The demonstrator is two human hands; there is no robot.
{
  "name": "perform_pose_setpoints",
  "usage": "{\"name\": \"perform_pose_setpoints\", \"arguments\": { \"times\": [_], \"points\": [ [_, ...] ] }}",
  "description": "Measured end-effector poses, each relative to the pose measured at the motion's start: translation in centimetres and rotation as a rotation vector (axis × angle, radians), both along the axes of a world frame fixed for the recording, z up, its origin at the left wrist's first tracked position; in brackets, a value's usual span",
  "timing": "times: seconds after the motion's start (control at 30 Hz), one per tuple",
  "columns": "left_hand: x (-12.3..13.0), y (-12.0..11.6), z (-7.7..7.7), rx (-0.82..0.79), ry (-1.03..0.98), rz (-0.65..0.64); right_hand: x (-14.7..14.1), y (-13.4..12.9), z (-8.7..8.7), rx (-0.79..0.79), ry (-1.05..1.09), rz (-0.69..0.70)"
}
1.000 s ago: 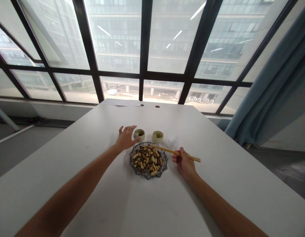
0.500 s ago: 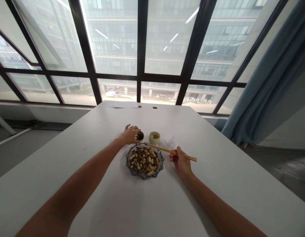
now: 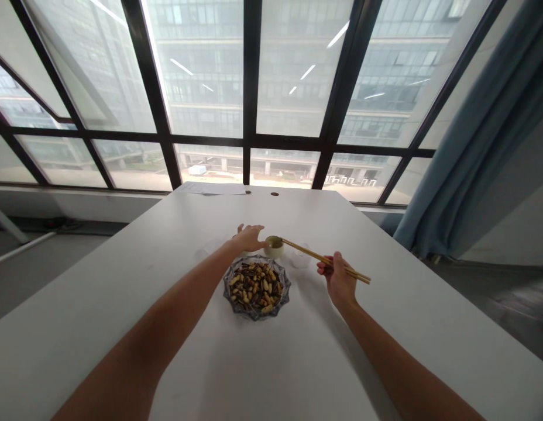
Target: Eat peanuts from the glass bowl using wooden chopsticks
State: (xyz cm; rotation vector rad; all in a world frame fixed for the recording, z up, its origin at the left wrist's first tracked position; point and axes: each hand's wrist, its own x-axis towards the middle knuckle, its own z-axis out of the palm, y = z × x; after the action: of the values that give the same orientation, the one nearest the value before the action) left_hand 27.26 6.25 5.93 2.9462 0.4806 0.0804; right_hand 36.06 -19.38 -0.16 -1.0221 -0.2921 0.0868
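My left hand (image 3: 250,238), its thumb and fingers apart, is at the left side of a small pale green cup (image 3: 274,248); whether it touches the cup is unclear. Another cup is mostly hidden behind that hand. My right hand (image 3: 339,279) is closed round a pair of wooden chopsticks (image 3: 315,255), whose tips point left and reach the rim of the green cup. Nearer to me stands a scalloped glass bowl (image 3: 257,316) filled with peanuts and dark seeds (image 3: 256,286).
A small clear or white cup (image 3: 301,257) stands right of the green cup. Faint clear items (image 3: 206,250) lie left of the hidden cup. Paper sheets (image 3: 214,189) lie at the far edge of the white table (image 3: 254,374), before the windows.
My left hand has moved right from the left cup to the green cup, its fingers apart. My right hand has moved right, and the chopstick tips have gone from the bowl's rim to the green cup.
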Motion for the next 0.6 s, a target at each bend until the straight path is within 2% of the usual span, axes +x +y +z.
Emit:
{"name": "perform_pose_setpoints", "arguments": {
  "times": [0.1, 0.2, 0.3, 0.47, 0.6],
  "points": [
    [1.6, -1.4, -0.3, -0.035, 0.056, -0.058, 0.2, -0.4, 0.2, -0.04, -0.044, -0.027],
    [2.4, -1.7, -0.3, -0.054, 0.091, -0.096, 0.0, -0.5, 0.4, -0.056, -0.064, -0.029],
    [2.5, -1.5, -0.4, -0.058, 0.038, -0.141, -0.5, -0.5, 0.7, -0.095, -0.096, -0.058],
    [2.2, -1.2, -0.9, -0.06, -0.079, -0.234, -1.6, -0.6, 1.4, -0.251, -0.241, -0.135],
    [2.1, -1.5, -1.0, -0.036, -0.091, -0.259, -2.4, -0.7, 1.8, -0.32, -0.317, -0.134]
  ]
}}
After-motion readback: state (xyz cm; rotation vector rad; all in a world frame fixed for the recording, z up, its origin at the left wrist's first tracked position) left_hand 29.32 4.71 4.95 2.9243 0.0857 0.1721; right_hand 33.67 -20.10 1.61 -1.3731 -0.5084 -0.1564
